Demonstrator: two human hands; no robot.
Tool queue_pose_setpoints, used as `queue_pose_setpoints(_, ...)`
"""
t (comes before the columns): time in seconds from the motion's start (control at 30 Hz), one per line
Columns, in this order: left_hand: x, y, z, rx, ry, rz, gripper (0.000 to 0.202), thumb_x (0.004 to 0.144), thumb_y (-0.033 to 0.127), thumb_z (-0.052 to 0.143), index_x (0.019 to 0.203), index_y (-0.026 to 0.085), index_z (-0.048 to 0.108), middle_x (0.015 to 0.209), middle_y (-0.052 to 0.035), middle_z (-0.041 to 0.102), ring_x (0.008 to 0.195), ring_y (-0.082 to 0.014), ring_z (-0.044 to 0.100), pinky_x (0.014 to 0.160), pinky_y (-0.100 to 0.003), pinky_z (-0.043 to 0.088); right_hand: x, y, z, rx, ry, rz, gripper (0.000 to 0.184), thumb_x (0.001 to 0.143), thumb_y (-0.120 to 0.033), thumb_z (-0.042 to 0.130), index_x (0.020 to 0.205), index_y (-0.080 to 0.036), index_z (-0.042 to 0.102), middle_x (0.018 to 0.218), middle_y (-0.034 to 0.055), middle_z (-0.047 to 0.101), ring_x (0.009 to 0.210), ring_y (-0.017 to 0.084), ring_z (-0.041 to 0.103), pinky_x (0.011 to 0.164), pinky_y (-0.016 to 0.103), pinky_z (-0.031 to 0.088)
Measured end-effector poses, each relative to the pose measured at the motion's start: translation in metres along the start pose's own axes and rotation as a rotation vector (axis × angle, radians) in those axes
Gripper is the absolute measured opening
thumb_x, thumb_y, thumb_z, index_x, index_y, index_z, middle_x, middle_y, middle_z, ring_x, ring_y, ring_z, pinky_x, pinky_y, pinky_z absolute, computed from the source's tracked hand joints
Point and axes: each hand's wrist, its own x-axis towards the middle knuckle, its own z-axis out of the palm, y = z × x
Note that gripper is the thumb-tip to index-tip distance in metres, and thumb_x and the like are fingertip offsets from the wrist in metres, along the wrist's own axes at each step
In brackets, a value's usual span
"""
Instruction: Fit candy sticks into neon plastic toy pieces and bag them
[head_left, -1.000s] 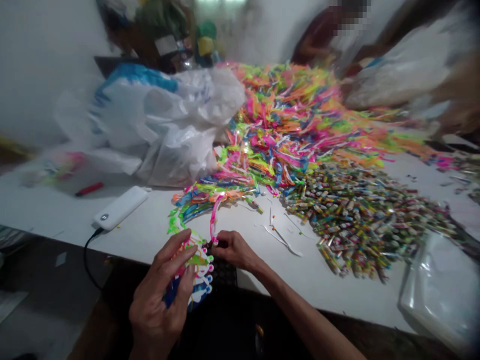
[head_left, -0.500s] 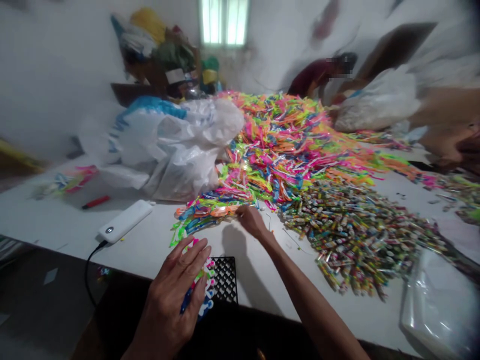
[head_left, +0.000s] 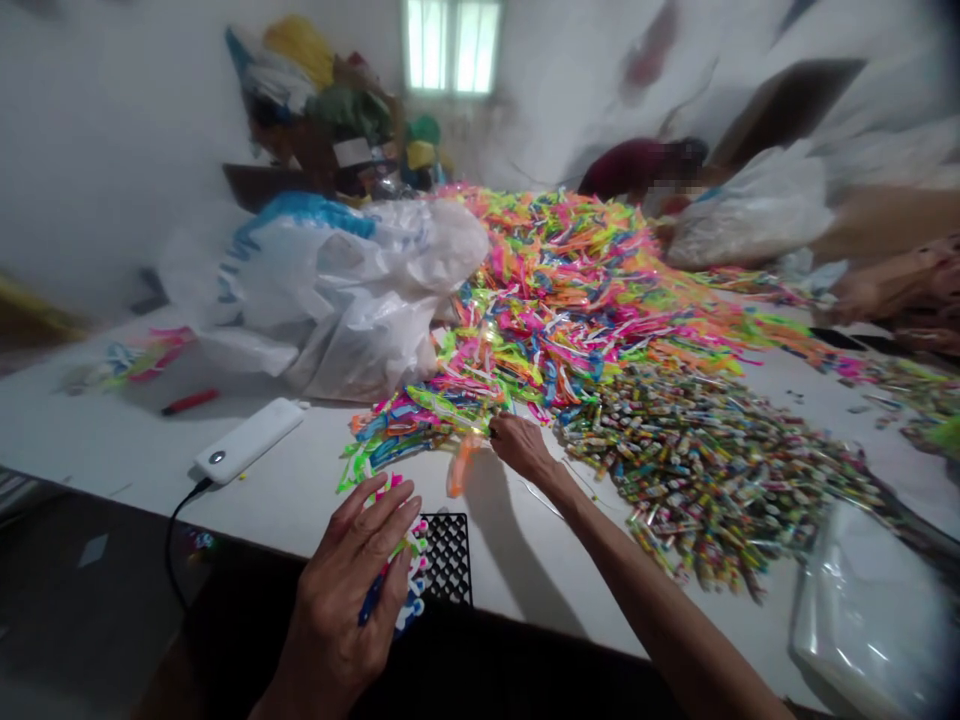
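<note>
My left hand (head_left: 352,590) lies with its fingers stretched out over a cluster of small plastic pieces (head_left: 416,570) in white, pink, green and blue. These pieces stand in a black grid tray (head_left: 448,560) at the table's front edge; the palm hides part of them. Farther forward, my right hand (head_left: 523,446) is closed in a pinch beside the front of a heap of bright plastic strips (head_left: 555,290). An orange plastic strip (head_left: 463,466) extends from its fingertips toward me, above or on the white table. The fingertips themselves are partly hidden.
Many small printed tubes (head_left: 712,470) are piled on the right. A large white plastic bag (head_left: 367,330) and a white power bank (head_left: 249,440) with a black cable are left, near a red pen (head_left: 190,402). A clear plastic bag (head_left: 862,590) lies front right. Another person (head_left: 630,168) bends behind.
My right hand has shifted slightly right and toward me, and the orange strip has come away from the heap's front edge. My left hand has stayed over the tray.
</note>
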Motion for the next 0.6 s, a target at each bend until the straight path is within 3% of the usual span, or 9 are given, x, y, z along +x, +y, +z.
queue_pose_setpoints(0.17, 0.000, 0.002, 0.001, -0.014, 0.005, -0.013, 0.044, 0.081, 0.005, 0.050, 0.124, 0.015, 0.050, 0.123, -0.0096, 0.056, 0.123, -0.0251, 0.042, 0.101, -0.043, 0.040, -0.047, -0.017, 0.003, 0.369, 0.067, 0.025, 0.009, 0.072, -0.013, 0.048, 0.069, -0.016, 0.057, 0.065, 0.0005, 0.054, 0.061, 0.012, 0.049, 0.053, 0.022, 0.026)
queue_pose_setpoints(0.3, 0.000, 0.003, -0.001, -0.026, -0.004, -0.033, 0.045, 0.081, 0.006, 0.051, 0.124, 0.017, 0.050, 0.123, -0.0086, 0.057, 0.122, -0.0249, 0.044, 0.101, -0.044, 0.041, -0.071, -0.044, 0.015, 0.795, -0.007, 0.001, 0.005, 0.069, -0.018, 0.051, 0.070, -0.016, 0.055, 0.060, -0.0036, 0.050, 0.057, 0.010, 0.045, 0.051, 0.019, 0.028)
queue_pose_setpoints(0.4, 0.000, 0.005, -0.002, -0.036, -0.002, -0.051, 0.045, 0.080, 0.006, 0.052, 0.123, 0.018, 0.051, 0.122, -0.0082, 0.057, 0.121, -0.0249, 0.045, 0.102, -0.046, 0.040, -0.072, -0.063, 0.024, 1.044, -0.110, 0.010, 0.003, 0.071, -0.019, 0.052, 0.071, -0.016, 0.054, 0.059, -0.0041, 0.051, 0.057, 0.010, 0.048, 0.050, 0.018, 0.031)
queue_pose_setpoints(0.5, 0.001, 0.005, -0.002, -0.037, -0.021, -0.061, 0.043, 0.080, 0.006, 0.053, 0.122, 0.016, 0.052, 0.122, -0.0089, 0.058, 0.120, -0.0253, 0.046, 0.103, -0.046, 0.039, -0.064, -0.071, 0.030, 1.109, -0.183, -0.019, 0.005, 0.074, -0.020, 0.054, 0.073, -0.016, 0.056, 0.062, -0.0027, 0.056, 0.059, 0.011, 0.051, 0.052, 0.019, 0.034)
queue_pose_setpoints(0.6, 0.002, 0.005, -0.003, -0.036, -0.025, -0.069, 0.043, 0.079, 0.006, 0.053, 0.121, 0.016, 0.053, 0.121, -0.0092, 0.058, 0.120, -0.0257, 0.046, 0.102, -0.046, 0.040, -0.057, -0.070, 0.031, 0.971, -0.177, -0.102, 0.005, 0.075, -0.020, 0.057, 0.072, -0.015, 0.058, 0.065, -0.0019, 0.058, 0.061, 0.011, 0.051, 0.054, 0.019, 0.034)
